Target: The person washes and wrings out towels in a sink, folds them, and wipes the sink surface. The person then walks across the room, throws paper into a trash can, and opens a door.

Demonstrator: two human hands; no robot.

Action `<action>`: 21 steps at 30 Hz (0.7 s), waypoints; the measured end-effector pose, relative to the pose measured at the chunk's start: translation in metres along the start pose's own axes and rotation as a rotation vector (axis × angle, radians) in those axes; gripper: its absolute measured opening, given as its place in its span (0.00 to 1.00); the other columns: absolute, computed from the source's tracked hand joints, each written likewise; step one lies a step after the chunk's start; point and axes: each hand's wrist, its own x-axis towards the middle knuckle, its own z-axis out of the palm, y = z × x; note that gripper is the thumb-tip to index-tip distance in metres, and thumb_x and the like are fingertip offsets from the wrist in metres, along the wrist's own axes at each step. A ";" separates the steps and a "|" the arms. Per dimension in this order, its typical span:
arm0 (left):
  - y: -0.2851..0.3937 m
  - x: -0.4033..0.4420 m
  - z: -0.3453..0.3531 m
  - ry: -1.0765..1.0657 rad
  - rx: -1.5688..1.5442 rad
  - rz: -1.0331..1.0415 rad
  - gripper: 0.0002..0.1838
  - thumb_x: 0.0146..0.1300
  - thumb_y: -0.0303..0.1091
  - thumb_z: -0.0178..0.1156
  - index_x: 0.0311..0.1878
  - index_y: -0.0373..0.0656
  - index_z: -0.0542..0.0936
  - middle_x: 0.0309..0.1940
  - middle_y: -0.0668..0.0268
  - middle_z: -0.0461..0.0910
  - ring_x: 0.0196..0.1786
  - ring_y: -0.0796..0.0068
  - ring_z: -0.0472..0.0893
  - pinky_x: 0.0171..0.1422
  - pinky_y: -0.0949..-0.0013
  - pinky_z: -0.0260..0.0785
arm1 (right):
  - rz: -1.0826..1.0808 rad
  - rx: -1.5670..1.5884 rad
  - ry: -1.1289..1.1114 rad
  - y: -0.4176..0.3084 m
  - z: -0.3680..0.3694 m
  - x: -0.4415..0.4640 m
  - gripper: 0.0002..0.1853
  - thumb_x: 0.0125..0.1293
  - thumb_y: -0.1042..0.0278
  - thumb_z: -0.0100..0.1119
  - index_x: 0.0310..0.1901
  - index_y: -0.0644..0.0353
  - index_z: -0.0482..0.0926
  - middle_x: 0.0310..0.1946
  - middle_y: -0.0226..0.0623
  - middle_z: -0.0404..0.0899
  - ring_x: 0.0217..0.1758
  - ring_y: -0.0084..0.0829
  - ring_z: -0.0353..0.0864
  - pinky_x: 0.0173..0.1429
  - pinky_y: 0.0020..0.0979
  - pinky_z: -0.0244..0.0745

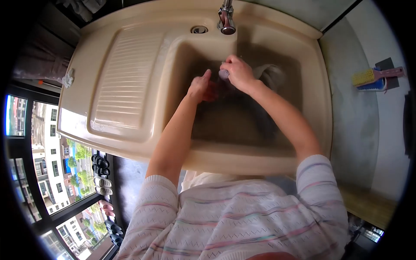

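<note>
My right hand [238, 74] is closed, pinching a bunched bit of greyish wet cloth [224, 74] above the water in the sink basin [173, 93]. Just left of it is my left hand [201, 87], its thumb raised and apart; the fingers dip toward the murky water and are partly hidden, with nothing visible in them. Behind my right wrist, a pale part of fabric [269, 73] breaks the surface. Darker fabric lies blurred under the water, and I cannot tell whether it is one piece.
A chrome faucet [226, 19] stands at the back edge, beside a round drain fitting [199, 29]. Left of the basin runs a ribbed washboard [125, 78]. A yellow-bristled brush [368, 78] hangs on the right wall. Several pairs of shoes [102, 180] line the window.
</note>
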 end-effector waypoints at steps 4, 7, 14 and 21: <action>0.001 -0.021 0.028 -0.375 -0.757 -0.095 0.30 0.61 0.63 0.39 0.39 0.42 0.73 0.32 0.62 0.78 0.32 0.61 0.78 0.33 0.58 0.71 | -0.259 0.232 0.110 -0.043 0.002 -0.037 0.06 0.52 0.74 0.52 0.32 0.55 0.77 0.37 0.33 0.72 0.42 0.36 0.75 0.42 0.34 0.74; 0.002 -0.016 0.019 -0.383 -0.647 -0.143 0.18 0.62 0.49 0.49 0.36 0.42 0.74 0.32 0.63 0.77 0.34 0.64 0.78 0.38 0.62 0.72 | -0.274 0.347 0.143 -0.050 -0.001 -0.057 0.10 0.47 0.81 0.56 0.33 0.58 0.77 0.38 0.34 0.74 0.39 0.37 0.76 0.41 0.34 0.74; -0.003 -0.014 0.028 -0.502 -0.757 0.010 0.07 0.59 0.31 0.54 0.38 0.39 0.74 0.34 0.61 0.77 0.37 0.66 0.78 0.44 0.62 0.72 | -0.183 0.685 0.033 -0.039 -0.031 -0.060 0.11 0.50 0.82 0.55 0.35 0.58 0.78 0.36 0.34 0.76 0.41 0.31 0.76 0.47 0.29 0.71; 0.003 -0.029 0.043 -0.548 -0.719 0.070 0.23 0.59 0.55 0.53 0.43 0.43 0.76 0.41 0.64 0.78 0.43 0.66 0.77 0.49 0.62 0.70 | 0.155 1.233 -0.209 -0.016 -0.055 -0.053 0.16 0.48 0.86 0.48 0.39 0.64 0.78 0.37 0.28 0.77 0.43 0.19 0.73 0.49 0.24 0.69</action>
